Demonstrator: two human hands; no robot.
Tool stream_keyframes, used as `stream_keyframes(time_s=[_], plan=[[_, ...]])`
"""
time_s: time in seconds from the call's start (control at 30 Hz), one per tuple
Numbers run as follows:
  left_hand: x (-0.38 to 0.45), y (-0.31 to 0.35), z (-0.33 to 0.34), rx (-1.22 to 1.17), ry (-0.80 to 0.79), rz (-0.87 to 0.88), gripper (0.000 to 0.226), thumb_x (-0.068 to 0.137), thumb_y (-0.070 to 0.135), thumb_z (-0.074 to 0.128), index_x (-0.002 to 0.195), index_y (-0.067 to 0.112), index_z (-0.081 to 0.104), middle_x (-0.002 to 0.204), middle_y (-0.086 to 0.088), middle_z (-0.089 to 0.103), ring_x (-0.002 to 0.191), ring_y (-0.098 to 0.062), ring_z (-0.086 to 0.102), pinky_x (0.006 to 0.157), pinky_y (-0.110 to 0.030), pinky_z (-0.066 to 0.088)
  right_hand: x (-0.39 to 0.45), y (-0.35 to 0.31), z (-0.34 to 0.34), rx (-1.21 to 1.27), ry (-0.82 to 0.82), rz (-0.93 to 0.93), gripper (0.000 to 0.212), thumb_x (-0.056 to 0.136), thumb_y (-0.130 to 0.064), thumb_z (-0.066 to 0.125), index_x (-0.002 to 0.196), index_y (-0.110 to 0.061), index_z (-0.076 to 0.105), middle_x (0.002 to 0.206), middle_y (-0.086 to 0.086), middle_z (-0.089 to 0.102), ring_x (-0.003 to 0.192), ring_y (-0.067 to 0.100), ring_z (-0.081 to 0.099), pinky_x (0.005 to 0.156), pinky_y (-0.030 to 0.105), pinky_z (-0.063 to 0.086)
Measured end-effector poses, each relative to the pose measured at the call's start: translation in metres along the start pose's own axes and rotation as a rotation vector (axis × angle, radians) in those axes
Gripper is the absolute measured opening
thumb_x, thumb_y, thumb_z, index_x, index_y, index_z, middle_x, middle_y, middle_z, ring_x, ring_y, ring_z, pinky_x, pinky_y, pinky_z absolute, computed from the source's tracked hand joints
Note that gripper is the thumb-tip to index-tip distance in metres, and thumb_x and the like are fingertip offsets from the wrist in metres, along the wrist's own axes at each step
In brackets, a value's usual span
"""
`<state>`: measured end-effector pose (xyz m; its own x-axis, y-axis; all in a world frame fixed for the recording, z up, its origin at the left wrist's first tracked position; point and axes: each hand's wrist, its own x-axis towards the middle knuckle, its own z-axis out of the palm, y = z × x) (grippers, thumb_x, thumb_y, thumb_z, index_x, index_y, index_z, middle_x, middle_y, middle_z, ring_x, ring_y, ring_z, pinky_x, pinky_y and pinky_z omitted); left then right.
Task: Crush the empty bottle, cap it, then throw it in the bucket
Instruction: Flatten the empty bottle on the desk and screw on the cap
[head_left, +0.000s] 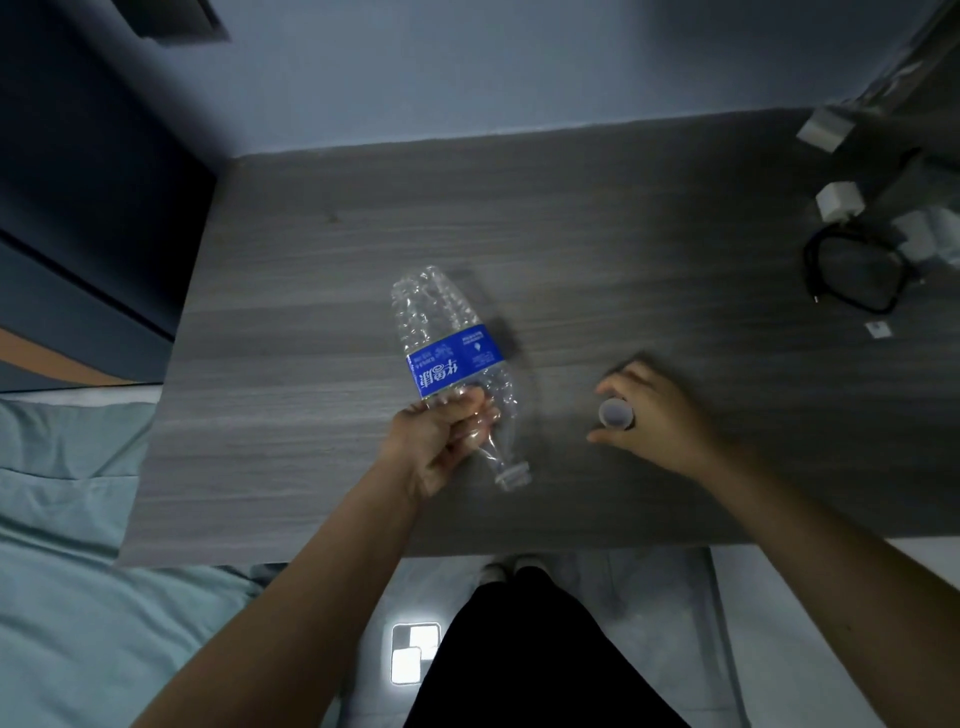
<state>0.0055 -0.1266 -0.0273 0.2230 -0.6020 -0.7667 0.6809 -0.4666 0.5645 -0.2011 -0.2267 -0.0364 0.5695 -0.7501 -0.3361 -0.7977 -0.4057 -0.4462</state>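
A clear, crumpled plastic bottle (447, 338) with a blue label lies tilted over the grey wooden table (623, 249), its open neck pointing toward me and its base away. My left hand (441, 441) grips it around the shoulder, just below the label. To the right, my right hand (654, 415) holds the small white cap (616, 413) between its fingertips, a short way from the bottle's neck. No bucket is visible.
White charger blocks (836, 200) and a looped black cable (857, 270) lie at the table's far right. A pale blue bed (78, 571) borders the table on the left. My dark-trousered legs (530, 649) stand on the floor below the table's near edge.
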Motion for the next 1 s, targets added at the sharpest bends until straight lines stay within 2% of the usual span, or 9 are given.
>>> stream_keyframes(time_s=[0.17, 0.3, 0.4, 0.5, 0.6, 0.7, 0.83, 0.93, 1.0], plan=[[-0.005, 0.001, 0.000, -0.068, 0.006, 0.067, 0.017, 0.085, 0.001, 0.058, 0.072, 0.011, 0.066, 0.055, 0.002, 0.074, 0.054, -0.008, 0.071, 0.047, -0.016, 0.056, -0.008, -0.014, -0.002, 0.111, 0.129, -0.036, 0.025, 0.072, -0.022, 0.074, 0.090, -0.005, 0.068, 0.101, 0.015, 0.063, 0.094, 0.029, 0.060, 0.082, 0.034, 0.046], [-0.010, 0.003, 0.003, -0.148, -0.004, 0.160, 0.013, 0.085, 0.003, 0.059, 0.076, 0.011, 0.065, 0.058, 0.002, 0.075, 0.058, -0.008, 0.072, 0.050, -0.016, 0.057, -0.019, -0.040, 0.007, 0.441, 0.033, -0.058, 0.037, 0.069, -0.012, 0.076, 0.103, -0.006, 0.064, 0.090, 0.004, 0.064, 0.085, 0.017, 0.061, 0.080, 0.032, 0.048], [-0.014, 0.004, 0.008, -0.239, -0.013, 0.238, 0.014, 0.085, 0.002, 0.058, 0.076, 0.011, 0.065, 0.059, 0.001, 0.074, 0.059, -0.009, 0.071, 0.057, -0.019, 0.060, -0.025, -0.055, 0.016, 0.627, 0.028, -0.063, 0.048, 0.067, -0.005, 0.076, 0.110, -0.006, 0.057, 0.086, 0.000, 0.063, 0.074, 0.007, 0.060, 0.073, 0.015, 0.048], [-0.019, 0.002, 0.011, -0.288, -0.029, 0.294, 0.016, 0.085, 0.001, 0.058, 0.075, 0.011, 0.065, 0.064, 0.000, 0.075, 0.064, -0.011, 0.071, 0.066, -0.023, 0.060, -0.026, -0.065, 0.017, 0.730, 0.015, -0.033, 0.049, 0.064, -0.004, 0.079, 0.107, -0.009, 0.055, 0.089, 0.003, 0.064, 0.076, 0.012, 0.060, 0.070, 0.012, 0.047], [-0.023, 0.000, 0.014, -0.329, -0.013, 0.345, 0.016, 0.085, -0.001, 0.057, 0.076, 0.010, 0.064, 0.064, 0.000, 0.074, 0.064, -0.010, 0.071, 0.062, -0.021, 0.060, -0.028, -0.071, 0.015, 0.791, 0.054, -0.014, 0.047, 0.059, -0.006, 0.083, 0.094, -0.020, 0.055, 0.082, -0.003, 0.065, 0.075, 0.012, 0.060, 0.067, 0.007, 0.046], [-0.026, -0.001, 0.017, -0.382, -0.003, 0.392, 0.017, 0.085, -0.004, 0.056, 0.076, 0.009, 0.064, 0.063, 0.000, 0.074, 0.062, -0.009, 0.071, 0.061, -0.019, 0.060, -0.029, -0.075, 0.014, 0.833, 0.156, 0.026, 0.047, 0.056, -0.009, 0.085, 0.093, -0.021, 0.057, 0.074, -0.007, 0.065, 0.067, 0.008, 0.060, 0.062, 0.001, 0.044], [-0.030, -0.002, 0.020, -0.394, 0.001, 0.433, 0.020, 0.085, -0.006, 0.055, 0.076, 0.009, 0.064, 0.064, 0.001, 0.074, 0.062, -0.008, 0.070, 0.061, -0.019, 0.059, -0.029, -0.078, 0.016, 0.812, 0.214, 0.061, 0.043, 0.056, -0.010, 0.085, 0.093, -0.012, 0.063, 0.080, 0.002, 0.067, 0.071, 0.012, 0.063, 0.066, 0.004, 0.046], [-0.032, -0.003, 0.022, -0.390, 0.030, 0.456, 0.020, 0.085, -0.007, 0.055, 0.076, 0.009, 0.063, 0.063, 0.002, 0.073, 0.062, -0.008, 0.069, 0.062, -0.019, 0.058, -0.032, -0.082, 0.018, 0.870, 0.242, 0.078, 0.041, 0.057, -0.007, 0.084, 0.091, -0.013, 0.062, 0.085, 0.009, 0.070, 0.074, 0.017, 0.065, 0.072, 0.017, 0.052], [-0.033, -0.004, 0.024, -0.381, 0.056, 0.457, 0.018, 0.084, -0.007, 0.056, 0.077, 0.009, 0.064, 0.064, 0.002, 0.073, 0.063, -0.008, 0.068, 0.063, -0.018, 0.058, -0.033, -0.084, 0.021, 0.807, 0.289, 0.086, 0.042, 0.057, -0.009, 0.084, 0.094, -0.008, 0.064, 0.086, 0.009, 0.071, 0.075, 0.018, 0.065, 0.071, 0.014, 0.050]])
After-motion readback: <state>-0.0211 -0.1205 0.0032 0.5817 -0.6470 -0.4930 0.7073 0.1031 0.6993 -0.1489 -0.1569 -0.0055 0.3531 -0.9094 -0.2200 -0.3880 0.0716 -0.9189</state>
